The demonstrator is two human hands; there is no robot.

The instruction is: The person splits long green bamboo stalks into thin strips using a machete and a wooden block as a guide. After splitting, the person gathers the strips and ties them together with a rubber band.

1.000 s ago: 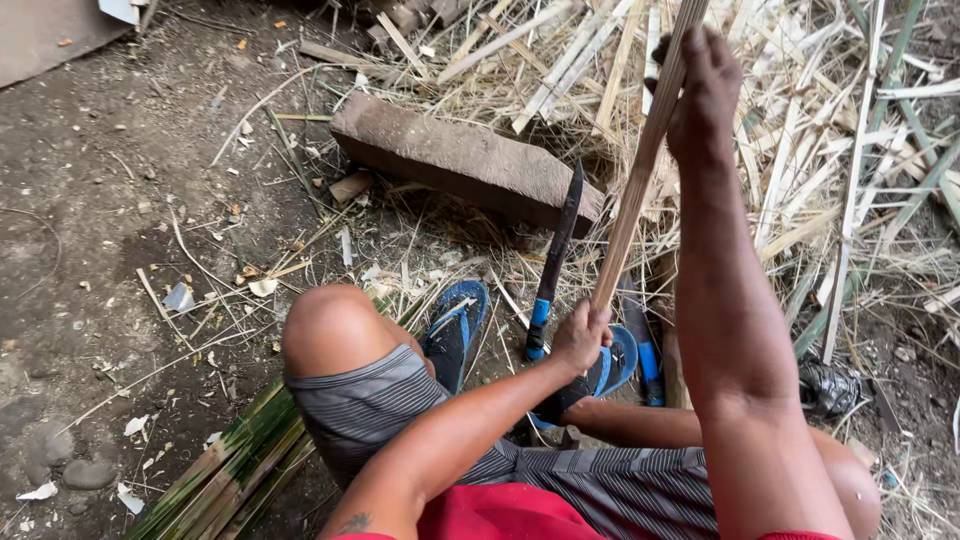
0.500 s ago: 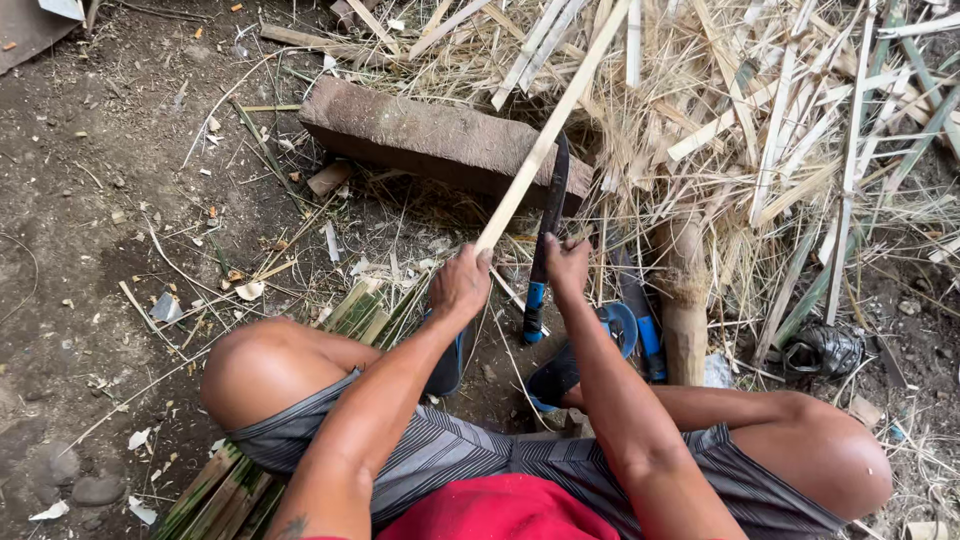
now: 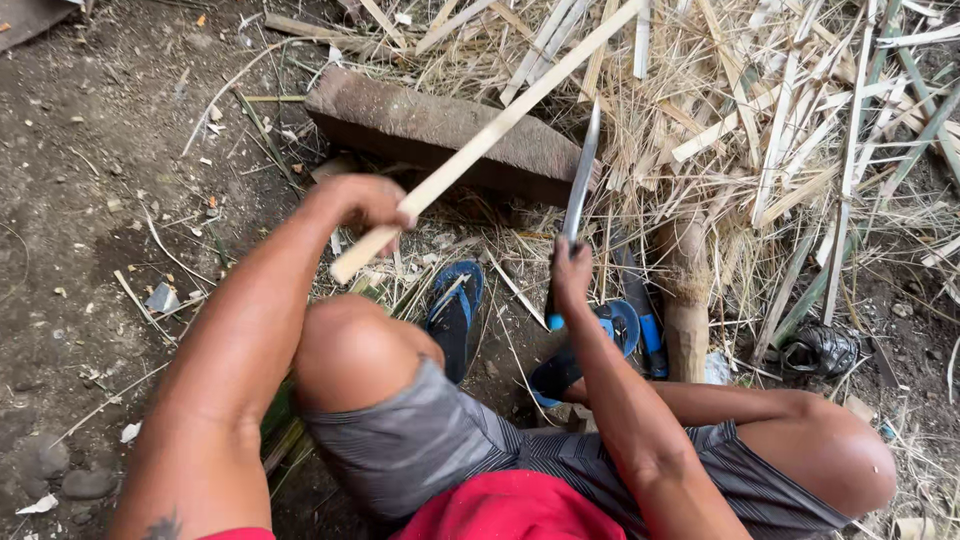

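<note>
Two hands working: left hand point(image 3: 360, 203) is clamping bamboo strip point(image 3: 520, 108), running far-right; right hand point(image 3: 570, 270) is gripping upright knife point(image 3: 580, 180) just beside.

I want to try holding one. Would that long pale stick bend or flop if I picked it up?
Probably stiff: the long pale strip stays straight though the left hand grips only its near end. It likely feels light, being thin and flat. Its split edges may be splintery, so it could prick.

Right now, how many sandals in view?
2. One sandal lies on the ground beside the left knee; the other sandal sits below the right hand, partly hidden by the forearm. Both are black with blue.
</note>
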